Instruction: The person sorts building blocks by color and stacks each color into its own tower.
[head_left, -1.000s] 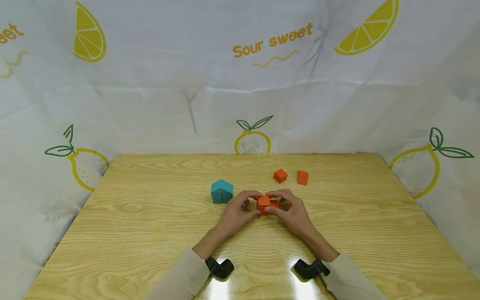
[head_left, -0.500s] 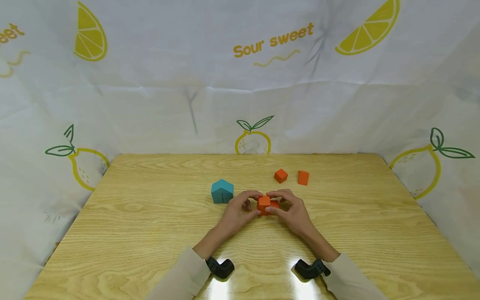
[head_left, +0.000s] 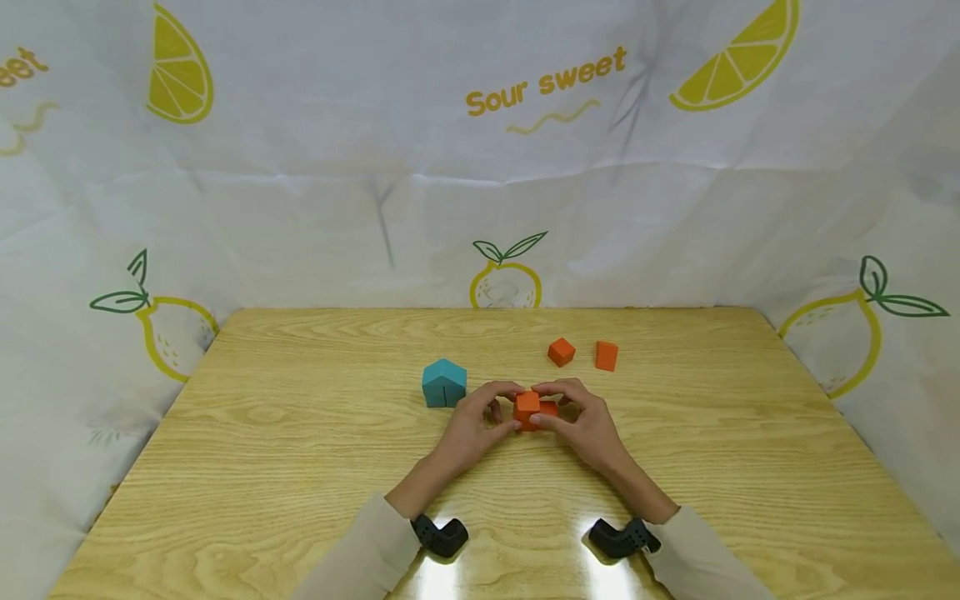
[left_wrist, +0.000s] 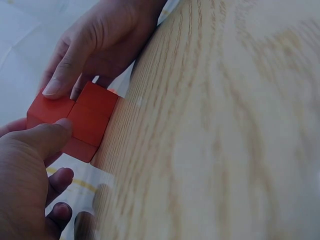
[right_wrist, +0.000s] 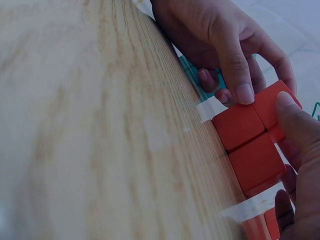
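Note:
Three orange-red toy blocks stand together on the table: a lower block (right_wrist: 237, 127), a second block (right_wrist: 257, 167) beside it, and an upper block (head_left: 528, 398) stacked over the lower one. My left hand (head_left: 468, 421) pinches the stack from the left, its thumb at the seam between lower and upper blocks in the right wrist view. From the other side, my right hand (head_left: 592, 423) holds the upper block between thumb and fingers. In the left wrist view, the right thumb lies flat on the upper block (left_wrist: 45, 111).
Behind the left hand stands a teal block shape (head_left: 444, 383) with a peaked top. Two more orange-red pieces, a cube (head_left: 561, 352) and a flatter-looking block (head_left: 606, 356), lie farther back on the wooden table (head_left: 300, 467). A lemon-print cloth (head_left: 337, 233) hangs beyond the table's back edge.

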